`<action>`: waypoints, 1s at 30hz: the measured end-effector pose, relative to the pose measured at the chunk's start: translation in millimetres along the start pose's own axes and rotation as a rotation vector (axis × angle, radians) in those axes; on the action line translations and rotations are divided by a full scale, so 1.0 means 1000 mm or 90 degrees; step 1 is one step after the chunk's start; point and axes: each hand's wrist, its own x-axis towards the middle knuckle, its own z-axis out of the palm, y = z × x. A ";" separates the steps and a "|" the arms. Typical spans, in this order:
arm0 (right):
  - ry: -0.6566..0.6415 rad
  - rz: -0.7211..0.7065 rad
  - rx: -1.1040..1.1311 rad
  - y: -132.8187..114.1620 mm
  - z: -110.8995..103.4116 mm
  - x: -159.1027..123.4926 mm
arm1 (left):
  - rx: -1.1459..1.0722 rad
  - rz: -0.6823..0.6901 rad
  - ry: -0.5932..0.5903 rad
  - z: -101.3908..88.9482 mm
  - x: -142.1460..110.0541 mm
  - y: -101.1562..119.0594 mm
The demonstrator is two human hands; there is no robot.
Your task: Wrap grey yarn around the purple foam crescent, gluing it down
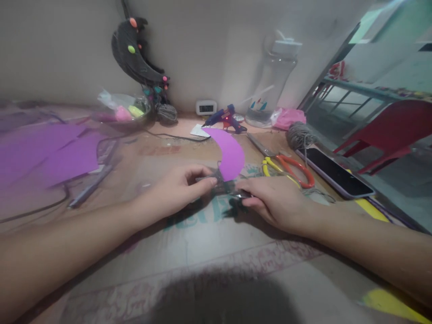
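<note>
A purple paper crescent (232,153) lies in front of me, its lower end between my hands. Dark grey yarn (218,174) covers that lower tip. My left hand (189,189) is closed, thumb and fingers pinching the yarn at the crescent's tip. Just right of it, my right hand (273,200) is closed around a small shiny metal tool (242,194), whose front end is close to the yarn. Fingers hide most of this tool, and blur leaves its kind unclear.
Orange-and-yellow-handled scissors (295,168), a phone (334,173) and a grey yarn ball (300,135) lie to the right. Behind are a glue gun (225,119), a small clock (206,107) and a bottle (273,85). Purple sheets (50,153) and a pen (90,186) are left. A dark crescent (133,54) hangs above.
</note>
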 end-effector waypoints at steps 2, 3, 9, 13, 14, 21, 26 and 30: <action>0.008 0.025 -0.023 0.002 0.001 0.003 | -0.005 -0.011 0.006 0.000 -0.001 0.000; 0.014 0.040 -0.031 0.002 0.000 0.004 | -0.008 -0.011 0.010 0.000 -0.001 0.000; 0.020 0.082 -0.049 -0.002 -0.005 0.011 | 0.019 0.019 0.009 -0.001 0.000 0.000; 0.062 0.042 -0.119 0.002 0.001 0.013 | 0.033 0.045 0.012 0.000 0.000 0.001; 0.071 0.030 -0.137 0.003 0.002 0.013 | 0.034 0.045 0.009 0.000 -0.001 0.001; 0.044 0.025 -0.157 0.009 0.006 0.012 | 0.048 0.079 -0.009 0.001 -0.001 0.002; 0.049 0.021 -0.152 0.007 0.004 0.014 | 0.049 0.095 -0.025 0.001 -0.001 0.003; 0.055 0.006 -0.151 0.007 0.004 0.014 | 0.067 0.101 -0.027 0.000 0.000 0.001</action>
